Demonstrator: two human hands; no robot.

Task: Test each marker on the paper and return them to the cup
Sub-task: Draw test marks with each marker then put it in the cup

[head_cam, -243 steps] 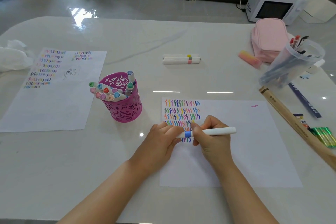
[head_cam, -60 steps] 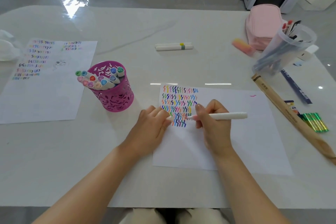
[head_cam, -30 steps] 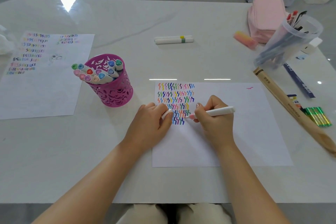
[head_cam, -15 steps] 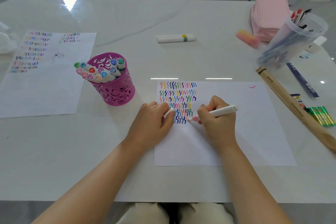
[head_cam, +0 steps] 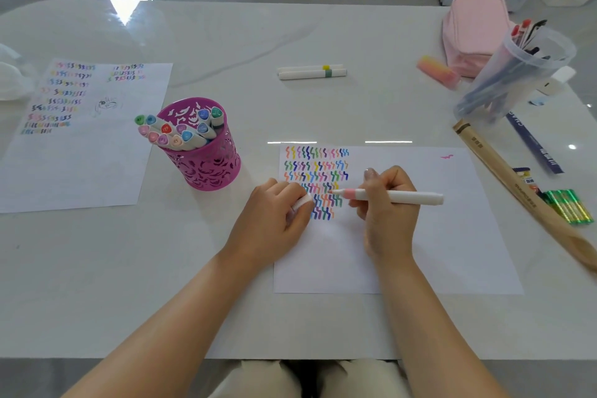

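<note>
While right hand pinches the white marker, pink tip at the paper squiggles, left hand curls round a white cap; cap numbers in the cup at left unreadable.

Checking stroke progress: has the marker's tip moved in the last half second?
Yes. The marker tip went up the paper, away from the bottom squiggle row.

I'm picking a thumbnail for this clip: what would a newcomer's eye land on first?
Most likely the rows of coloured squiggles at the top left of the paper, where the right hand holds a white marker with its pink tip at the marks while the left hand grips a white cap. Next, the magenta cup left of the paper, stuffed with capped markers leaning left.
</note>
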